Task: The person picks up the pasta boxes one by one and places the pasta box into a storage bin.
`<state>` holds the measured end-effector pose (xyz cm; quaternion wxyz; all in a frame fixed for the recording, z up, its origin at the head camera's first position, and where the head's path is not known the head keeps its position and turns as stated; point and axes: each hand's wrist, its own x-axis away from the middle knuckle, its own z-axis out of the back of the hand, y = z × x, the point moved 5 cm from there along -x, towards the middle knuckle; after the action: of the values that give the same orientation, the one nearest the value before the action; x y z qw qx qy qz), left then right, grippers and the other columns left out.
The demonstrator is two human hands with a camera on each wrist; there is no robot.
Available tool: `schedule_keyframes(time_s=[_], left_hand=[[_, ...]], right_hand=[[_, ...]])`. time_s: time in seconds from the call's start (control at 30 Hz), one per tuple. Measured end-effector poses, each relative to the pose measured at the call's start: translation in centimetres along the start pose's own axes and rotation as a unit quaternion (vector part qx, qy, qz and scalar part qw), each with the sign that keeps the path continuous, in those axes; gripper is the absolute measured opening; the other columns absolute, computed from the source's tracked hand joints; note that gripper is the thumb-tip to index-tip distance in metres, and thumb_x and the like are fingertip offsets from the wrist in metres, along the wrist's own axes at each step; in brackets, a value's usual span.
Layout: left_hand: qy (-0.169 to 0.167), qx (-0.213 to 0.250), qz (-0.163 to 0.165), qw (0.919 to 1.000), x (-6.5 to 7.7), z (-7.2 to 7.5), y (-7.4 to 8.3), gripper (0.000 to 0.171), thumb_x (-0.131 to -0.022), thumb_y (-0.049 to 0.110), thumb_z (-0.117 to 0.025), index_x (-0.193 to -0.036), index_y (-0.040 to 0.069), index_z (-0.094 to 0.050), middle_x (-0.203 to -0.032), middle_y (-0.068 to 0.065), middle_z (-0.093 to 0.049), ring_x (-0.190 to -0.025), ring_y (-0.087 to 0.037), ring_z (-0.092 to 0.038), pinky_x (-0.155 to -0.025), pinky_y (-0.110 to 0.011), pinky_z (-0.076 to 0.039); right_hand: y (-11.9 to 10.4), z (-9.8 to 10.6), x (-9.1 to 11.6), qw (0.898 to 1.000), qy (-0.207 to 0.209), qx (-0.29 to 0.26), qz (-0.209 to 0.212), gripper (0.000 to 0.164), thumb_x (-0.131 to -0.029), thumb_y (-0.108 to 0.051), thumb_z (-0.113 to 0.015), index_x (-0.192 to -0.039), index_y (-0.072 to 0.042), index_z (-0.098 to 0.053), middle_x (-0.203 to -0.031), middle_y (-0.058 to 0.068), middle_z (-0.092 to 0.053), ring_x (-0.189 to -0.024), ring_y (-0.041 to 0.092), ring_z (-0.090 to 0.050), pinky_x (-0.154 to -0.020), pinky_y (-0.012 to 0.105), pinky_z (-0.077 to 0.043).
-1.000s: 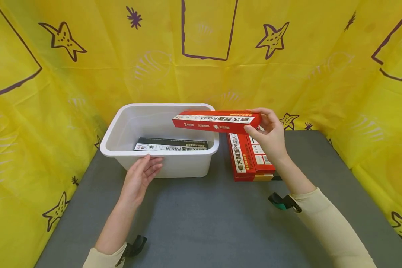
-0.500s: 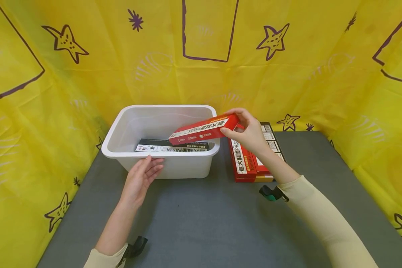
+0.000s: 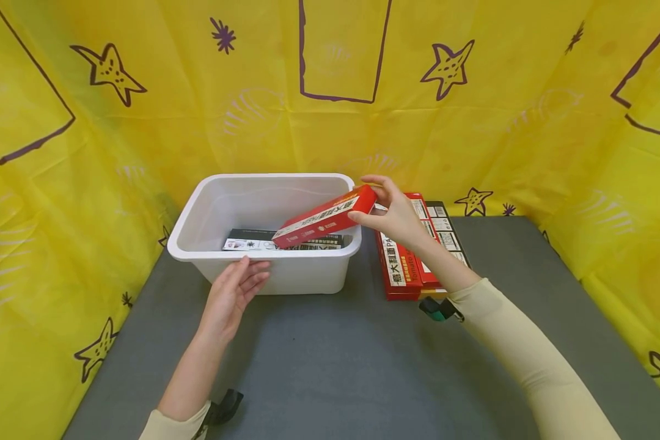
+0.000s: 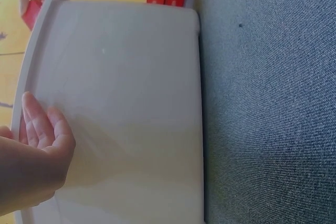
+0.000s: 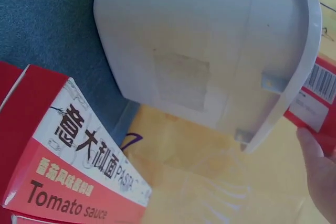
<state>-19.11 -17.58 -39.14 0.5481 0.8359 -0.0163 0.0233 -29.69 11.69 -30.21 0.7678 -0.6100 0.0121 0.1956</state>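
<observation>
A red pasta box (image 3: 326, 215) slants down into a white plastic bin (image 3: 277, 269), its left end low over the boxes inside. The right hand (image 3: 393, 214) grips its raised right end, thumb in front and fingers behind, above the bin's right rim. The left hand (image 3: 236, 287) rests with loosely bent fingers against the bin's front wall, fingertips right at the rim. Black-and-white pasta boxes (image 3: 247, 240) lie in the bottom of the bin, partly covered by the red box. In the right wrist view the red box end (image 5: 312, 106) shows beyond the bin's rim.
Right of the bin stands a stack of red tomato sauce pasta boxes (image 3: 398, 269), with a black-and-white box (image 3: 447, 229) beside them. Grey cloth covers the table (image 3: 330, 366). A yellow printed curtain (image 3: 330, 134) hangs close behind the bin and along both sides.
The right hand has carried the red pasta box left and down, tipping its left end into the bin. The left hand stays at the front rim.
</observation>
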Motion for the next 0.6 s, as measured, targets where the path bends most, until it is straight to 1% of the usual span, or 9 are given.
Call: schedule_keyframes(time_s=[0.1,0.17,0.27,0.33,0.47,0.53,0.6], left_hand=[[0.0,0.002,0.0,1.0,0.0,0.0,0.0,0.021,-0.103,0.029,-0.05,-0.107,0.011,-0.057,-0.099,0.002,-0.073,-0.088,-0.011,-0.069,-0.095,-0.031,-0.05],[-0.001,0.004,-0.002,1.0,0.0,0.0,0.0,0.021,-0.103,0.029,-0.049,-0.107,0.011,-0.058,-0.099,0.002,-0.073,-0.088,-0.011,-0.069,-0.094,-0.031,-0.05],[-0.003,0.005,-0.004,1.0,0.1,0.0,0.0,0.021,-0.103,0.029,-0.049,-0.106,0.011,-0.058,-0.099,0.001,-0.073,-0.088,-0.011,-0.069,-0.094,-0.031,-0.05],[-0.002,0.004,-0.004,1.0,0.1,0.0,-0.1,0.021,-0.103,0.029,-0.049,-0.106,0.01,-0.058,-0.098,0.002,-0.074,-0.088,-0.011,-0.069,-0.094,-0.031,-0.051],[0.0,-0.002,0.0,1.0,0.1,0.0,-0.1,0.022,-0.103,0.03,-0.05,-0.108,0.01,-0.057,-0.099,0.002,-0.073,-0.088,-0.01,-0.069,-0.095,-0.031,-0.05],[0.002,-0.004,0.002,1.0,0.1,0.0,-0.1,0.023,-0.103,0.031,-0.05,-0.11,0.01,-0.056,-0.1,0.003,-0.073,-0.089,-0.01,-0.069,-0.096,-0.031,-0.049],[0.003,-0.006,0.003,1.0,0.1,0.0,-0.1,0.025,-0.103,0.031,-0.05,-0.112,0.009,-0.055,-0.1,0.003,-0.073,-0.09,-0.011,-0.069,-0.095,-0.03,-0.05]], right_hand=[[0.1,0.0,-0.2,0.999,-0.006,0.033,-0.016,0.069,-0.079,-0.024,-0.083,-0.138,-0.019,-0.046,-0.133,0.004,-0.059,-0.109,0.023,-0.06,-0.085,0.034,-0.054],[0.1,-0.1,-0.5,0.998,-0.008,0.061,-0.019,0.071,-0.077,-0.03,-0.084,-0.137,-0.022,-0.047,-0.133,0.002,-0.059,-0.103,0.024,-0.061,-0.079,0.032,-0.054],[0.0,-0.3,-1.0,0.997,-0.018,0.069,-0.021,0.074,-0.077,-0.032,-0.084,-0.139,-0.02,-0.046,-0.131,0.002,-0.06,-0.097,0.026,-0.063,-0.077,0.034,-0.054],[-0.1,-0.4,-1.3,0.997,-0.022,0.071,-0.021,0.076,-0.076,-0.032,-0.085,-0.14,-0.019,-0.045,-0.131,0.003,-0.06,-0.096,0.026,-0.064,-0.08,0.034,-0.055],[-0.3,-0.7,-1.9,0.996,-0.025,0.078,-0.019,0.079,-0.074,-0.031,-0.087,-0.14,-0.017,-0.045,-0.13,0.002,-0.06,-0.11,0.02,-0.06,-0.092,0.037,-0.052],[-0.4,-0.9,-2.1,0.996,-0.026,0.083,-0.014,0.079,-0.074,-0.03,-0.087,-0.14,-0.016,-0.044,-0.13,0.002,-0.06,-0.115,0.019,-0.058,-0.095,0.038,-0.05],[-0.5,-1.2,-2.4,0.995,-0.031,0.094,-0.008,0.078,-0.074,-0.029,-0.087,-0.139,-0.016,-0.045,-0.131,0.002,-0.058,-0.118,0.019,-0.056,-0.096,0.038,-0.049]])
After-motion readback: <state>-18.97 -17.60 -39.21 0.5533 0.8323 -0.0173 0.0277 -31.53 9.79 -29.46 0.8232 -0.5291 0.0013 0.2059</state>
